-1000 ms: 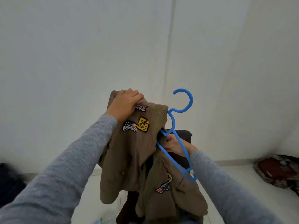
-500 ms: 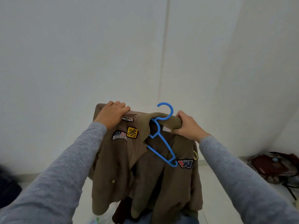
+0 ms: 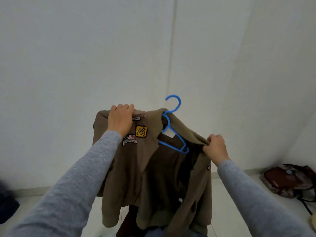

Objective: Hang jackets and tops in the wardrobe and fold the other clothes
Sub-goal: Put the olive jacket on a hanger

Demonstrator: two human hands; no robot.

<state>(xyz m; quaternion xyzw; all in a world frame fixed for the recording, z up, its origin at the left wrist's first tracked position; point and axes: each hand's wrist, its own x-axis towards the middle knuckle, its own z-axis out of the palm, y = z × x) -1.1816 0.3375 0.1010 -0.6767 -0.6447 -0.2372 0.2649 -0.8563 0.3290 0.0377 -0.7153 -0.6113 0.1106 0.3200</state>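
1. Left hand: fingers curled over the top edge of the brown jacket at one shoulder, with the knuckles facing the camera. It grips the fabric there. The thumb is hidden behind the cloth.
2. Right hand: fingers clenched around a bunched fold of the jacket's other shoulder, just beside the collar. This hand sits lower than the left one.
3. The jacket is held up in the air between both hands, in front of a white wall corner. The front is open, the dark lining shows, and the hem hangs down towards the floor.
4. Blue plastic hanger: the hook stands above the collar. One arm slants down inside the open front and ends near the right hand without touching it. The other arm is hidden, so I cannot tell whether it sits in the sleeve shoulder.
5. A white neck label lies behind the hanger's arm.
6. A yellow patch and a flag patch are on the chest, just below the left hand.
7. Both sleeves are grey.
8. A reddish-brown bag lies on the floor at the far right, and a dark bundle at the far left.
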